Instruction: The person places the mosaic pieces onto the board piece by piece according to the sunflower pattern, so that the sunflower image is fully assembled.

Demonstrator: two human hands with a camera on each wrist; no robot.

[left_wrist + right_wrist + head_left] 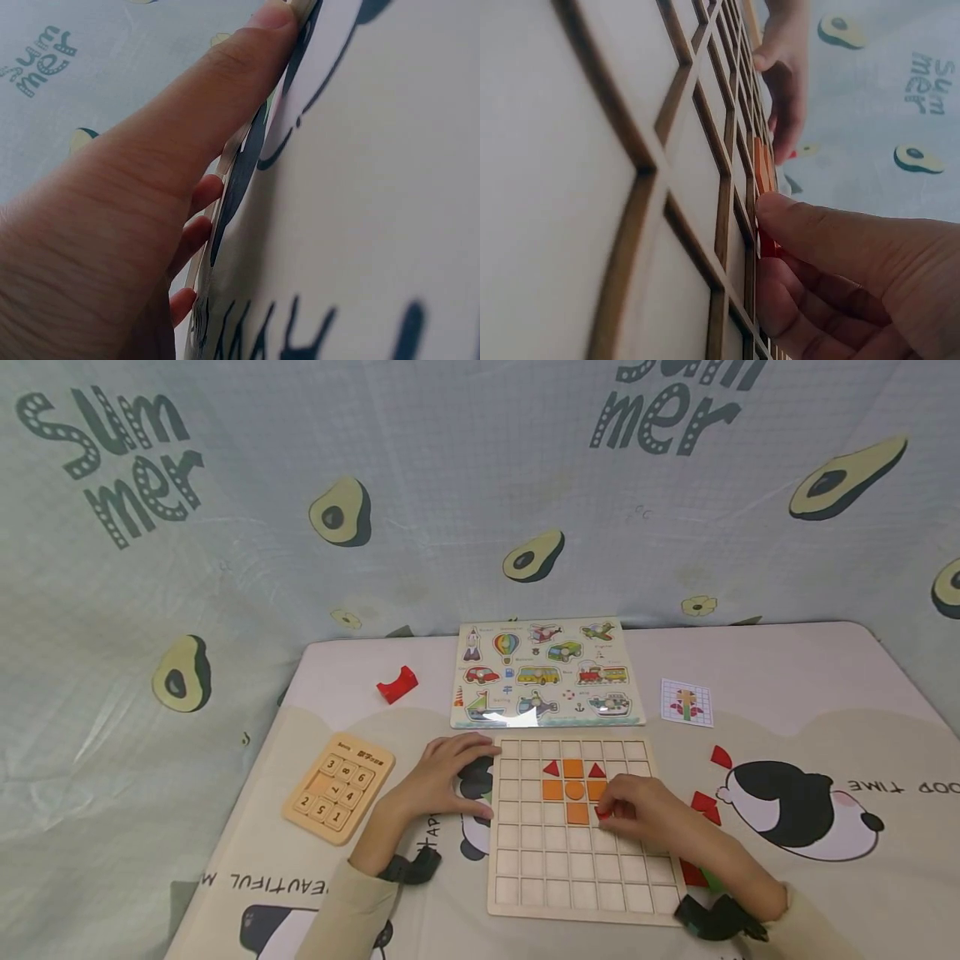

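A wooden grid board (534, 866) lies in front of me. Orange square tiles (573, 768) surround an orange round tile (574, 790) in its upper middle, with red triangles (552, 769) at two corners. My right hand (642, 808) pinches a small red tile (767, 244) between thumb and fingertips, low over the cells beside the lower orange square; the fingers hide most of its shape. Along the board's left edge, my left hand (444, 774) rests with thumb and fingers spread, the thumb (251, 49) against the rim.
Behind the board lies a vehicle picture puzzle (536, 692), with a pattern card (686, 702) to its right. A wooden number puzzle (339, 788) and a red curved block (397, 685) are on the left. Loose red tiles (705, 803) lie right of the board; more are partly under the right forearm.
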